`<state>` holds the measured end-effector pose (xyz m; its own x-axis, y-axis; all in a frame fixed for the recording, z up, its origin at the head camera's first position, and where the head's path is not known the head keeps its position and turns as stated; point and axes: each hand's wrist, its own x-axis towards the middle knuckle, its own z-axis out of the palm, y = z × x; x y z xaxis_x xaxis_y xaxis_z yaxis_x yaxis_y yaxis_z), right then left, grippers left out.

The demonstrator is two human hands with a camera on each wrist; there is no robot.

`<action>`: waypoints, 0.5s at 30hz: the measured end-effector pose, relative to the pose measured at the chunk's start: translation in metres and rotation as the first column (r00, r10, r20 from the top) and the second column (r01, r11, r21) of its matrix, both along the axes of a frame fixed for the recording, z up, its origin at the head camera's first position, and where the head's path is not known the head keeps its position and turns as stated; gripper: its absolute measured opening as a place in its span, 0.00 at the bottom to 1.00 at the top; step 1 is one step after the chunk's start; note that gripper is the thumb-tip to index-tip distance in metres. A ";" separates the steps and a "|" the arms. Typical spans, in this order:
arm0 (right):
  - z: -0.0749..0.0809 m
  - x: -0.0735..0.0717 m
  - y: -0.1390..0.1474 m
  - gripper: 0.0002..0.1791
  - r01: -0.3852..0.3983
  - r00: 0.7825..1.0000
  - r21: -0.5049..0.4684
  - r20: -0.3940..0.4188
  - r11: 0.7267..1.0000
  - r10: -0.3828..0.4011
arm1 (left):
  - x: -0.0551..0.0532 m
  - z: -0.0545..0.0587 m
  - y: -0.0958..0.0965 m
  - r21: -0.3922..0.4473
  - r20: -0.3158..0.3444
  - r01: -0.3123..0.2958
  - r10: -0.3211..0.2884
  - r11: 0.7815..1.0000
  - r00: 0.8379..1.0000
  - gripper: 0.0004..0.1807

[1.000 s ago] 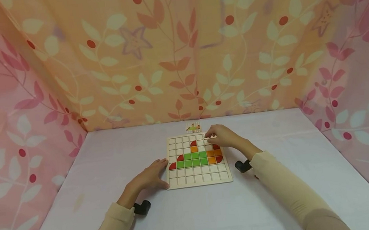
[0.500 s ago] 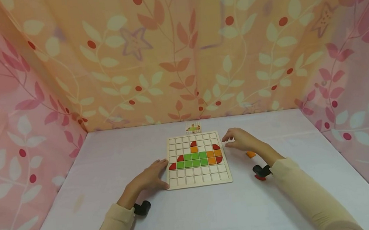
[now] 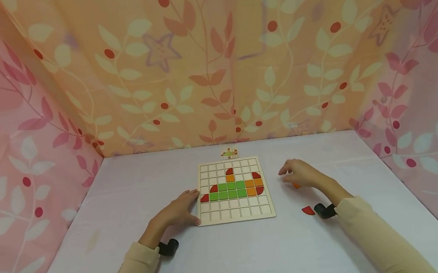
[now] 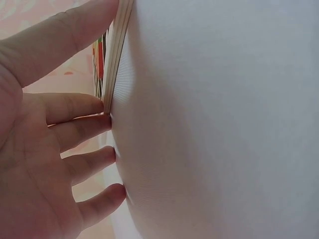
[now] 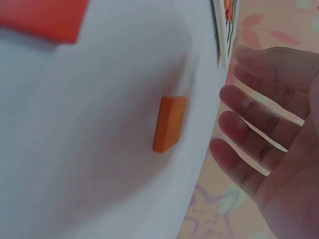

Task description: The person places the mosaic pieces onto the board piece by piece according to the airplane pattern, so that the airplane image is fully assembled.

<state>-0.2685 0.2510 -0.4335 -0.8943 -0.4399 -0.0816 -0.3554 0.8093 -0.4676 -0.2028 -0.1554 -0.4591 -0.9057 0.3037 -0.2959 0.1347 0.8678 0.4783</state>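
A wooden grid board (image 3: 235, 209) lies on the white table, with red, green and orange tiles set in its squares. My left hand (image 3: 178, 208) touches the board's left edge, thumb and fingers spread; the left wrist view shows the fingertips on the table and against the board's side (image 4: 117, 55). To the right of the board, my right hand (image 3: 301, 173) hovers above the table with loosely bent fingers and nothing in them. Beneath it lies an orange tile (image 5: 170, 124), mostly covered by the hand in the head view. A red quarter-round tile (image 3: 308, 210) rests nearer, beside the right wrist.
A small pattern card (image 3: 229, 152) stands or lies just behind the board; which, I cannot tell. Floral cloth walls (image 3: 212, 67) close off the back and both sides of the table. A black wrist camera (image 3: 324, 211) sits low by the red tile.
My right hand has moved off the board's upper right, going right and nearer, to above the orange tile. The loose red tile has come into fuller view. My left hand has stayed put.
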 end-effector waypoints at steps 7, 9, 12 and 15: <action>-0.006 0.004 0.014 0.14 -0.052 0.998 0.106 -0.041 0.993 0.056 | 0.000 0.000 0.000 0.005 -0.001 -0.002 0.002 1.000 1.000 0.51; -0.007 0.006 0.018 0.14 -0.065 0.995 0.126 -0.061 0.990 0.073 | 0.000 0.000 0.000 0.006 0.001 -0.002 0.002 1.000 1.000 0.51; -0.008 0.009 0.021 0.12 -0.066 0.994 0.142 -0.075 0.988 0.077 | 0.001 -0.001 -0.001 0.001 -0.004 0.000 0.000 1.000 1.000 0.51; -0.009 0.012 0.023 0.11 -0.053 0.995 0.149 -0.073 0.987 0.065 | 0.001 -0.002 0.000 -0.004 -0.017 0.007 -0.007 1.000 1.000 0.51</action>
<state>-0.2564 0.2736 -0.4423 -0.8732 -0.4805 -0.0812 -0.4350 0.8437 -0.3144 -0.2023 -0.1558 -0.4606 -0.9086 0.3086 -0.2815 0.1488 0.8688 0.4723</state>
